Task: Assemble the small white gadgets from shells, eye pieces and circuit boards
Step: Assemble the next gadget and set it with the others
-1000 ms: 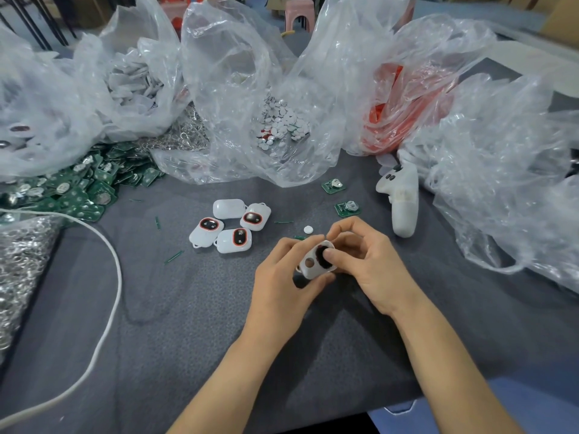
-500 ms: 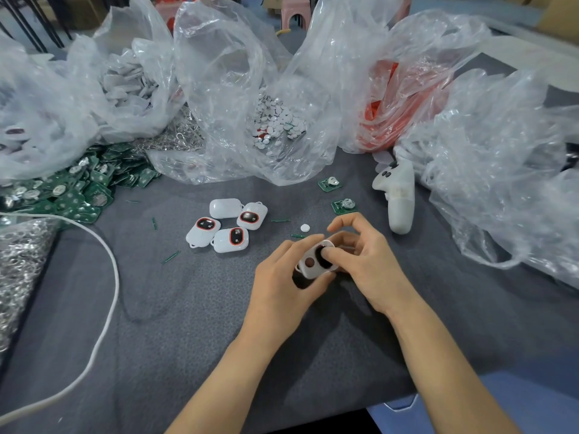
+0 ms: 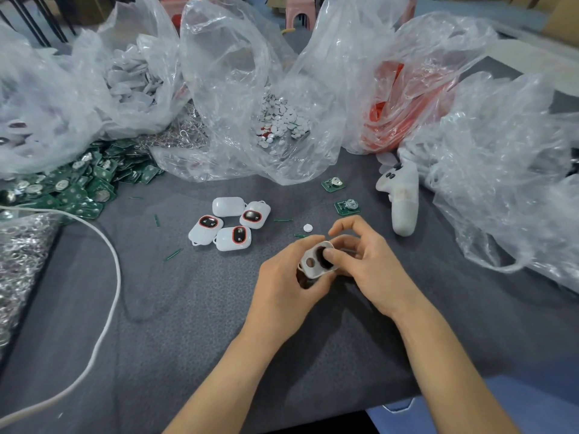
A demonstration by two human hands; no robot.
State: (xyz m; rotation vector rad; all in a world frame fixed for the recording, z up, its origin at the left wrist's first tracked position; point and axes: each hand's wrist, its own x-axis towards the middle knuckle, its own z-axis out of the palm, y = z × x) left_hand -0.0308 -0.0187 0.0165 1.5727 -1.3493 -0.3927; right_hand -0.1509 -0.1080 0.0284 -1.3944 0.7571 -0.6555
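— Over mid-table, head view: one white shell [image 3: 313,267], left hand [image 3: 286,288] curled round it, right hand [image 3: 371,266] pinching it, thumb on dark eye piece [image 3: 320,257].
— Count beyond them: four gadgets [image 3: 231,225], two loose circuit boards [image 3: 333,184], one white disc [image 3: 308,228].

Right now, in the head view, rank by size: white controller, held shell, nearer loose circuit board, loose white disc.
1. white controller
2. shell, partly covered
3. circuit board
4. white disc
The shell is nearest the camera, so it may look oversized.
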